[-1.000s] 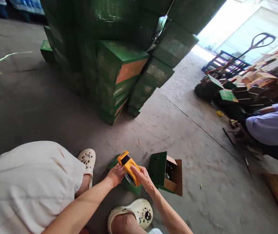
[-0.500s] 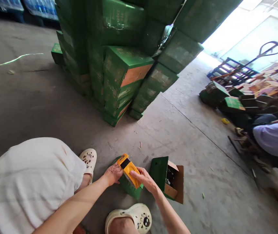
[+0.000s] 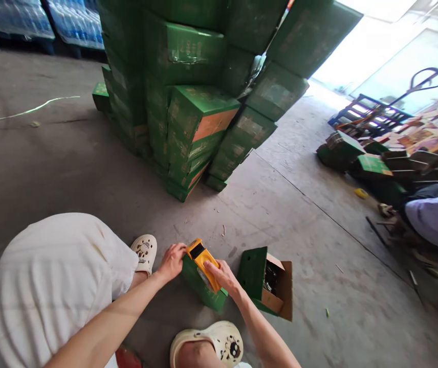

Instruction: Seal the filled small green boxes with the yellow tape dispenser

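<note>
One tape dispenser (image 3: 202, 258) is clasped in the right hand (image 3: 224, 276), likely for control; half-curled left hand (image 3: 173, 261) seems empty.

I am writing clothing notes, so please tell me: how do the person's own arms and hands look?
The left hand and right hand are bare, without gloves. No sleeve, watch or bracelet shows on the left forearm or right forearm. I cannot tell about rings.

Wrapped bottles (image 3: 14, 21) left, blue pallet (image 3: 370, 111) right.
</note>
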Tool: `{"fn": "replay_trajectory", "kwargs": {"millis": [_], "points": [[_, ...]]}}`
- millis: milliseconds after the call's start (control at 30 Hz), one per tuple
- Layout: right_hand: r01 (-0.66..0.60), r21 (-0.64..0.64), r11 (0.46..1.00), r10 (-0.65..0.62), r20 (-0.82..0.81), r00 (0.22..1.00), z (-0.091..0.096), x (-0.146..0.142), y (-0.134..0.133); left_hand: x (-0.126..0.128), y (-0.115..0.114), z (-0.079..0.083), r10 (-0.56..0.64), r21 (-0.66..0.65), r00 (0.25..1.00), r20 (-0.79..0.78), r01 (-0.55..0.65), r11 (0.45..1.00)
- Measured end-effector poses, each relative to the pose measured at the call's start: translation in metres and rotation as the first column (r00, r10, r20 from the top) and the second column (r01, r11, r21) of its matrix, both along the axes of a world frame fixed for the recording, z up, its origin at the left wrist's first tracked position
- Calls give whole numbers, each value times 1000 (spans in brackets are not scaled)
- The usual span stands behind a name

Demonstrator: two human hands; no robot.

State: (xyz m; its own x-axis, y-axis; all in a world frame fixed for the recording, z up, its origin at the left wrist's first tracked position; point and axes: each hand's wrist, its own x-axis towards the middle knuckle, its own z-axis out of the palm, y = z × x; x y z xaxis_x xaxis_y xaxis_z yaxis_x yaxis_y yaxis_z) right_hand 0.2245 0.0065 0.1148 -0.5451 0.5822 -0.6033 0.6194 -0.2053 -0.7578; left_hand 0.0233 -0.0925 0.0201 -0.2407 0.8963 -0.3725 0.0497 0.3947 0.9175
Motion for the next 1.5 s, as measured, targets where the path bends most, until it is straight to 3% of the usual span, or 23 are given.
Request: {"fn": "replay_trajectory", "kwargs": {"millis": [33,100,267,433,633,800,1000,1167,1500], "points": [[-10,8,1000,10,5,1000,2,-2,-1,-4,6,2,119,-102,986,118,-107,989],[-20,17,1000,20,5,1000,5,-3,-2,-10,16,4,220,-237,944,247,-161,958],[-63,68,996,64,-20,998,3,1,-2,-14,28,9,242,-341,848,471,-77,937],[-124,111,986,125,-4,992,0,3,2,-14,34,8,267,-336,797,542,-86,938],[-149,61,987,149,15,989,-1,0,6,-10,40,2,305,-284,828,471,-185,941],[-99,-72,992,100,1,995,0,-4,5,-9,46,1,338,-177,882,329,-294,939],[-137,-182,974,155,90,984,14,22,5,-39,46,-5,394,-108,900,187,-379,919],[-121,-182,976,142,108,984,18,36,3,-52,39,-13,383,-59,914,137,-378,924],[-119,-143,983,140,144,980,14,18,3,-50,35,-22,390,-52,919,51,-388,920]]}}
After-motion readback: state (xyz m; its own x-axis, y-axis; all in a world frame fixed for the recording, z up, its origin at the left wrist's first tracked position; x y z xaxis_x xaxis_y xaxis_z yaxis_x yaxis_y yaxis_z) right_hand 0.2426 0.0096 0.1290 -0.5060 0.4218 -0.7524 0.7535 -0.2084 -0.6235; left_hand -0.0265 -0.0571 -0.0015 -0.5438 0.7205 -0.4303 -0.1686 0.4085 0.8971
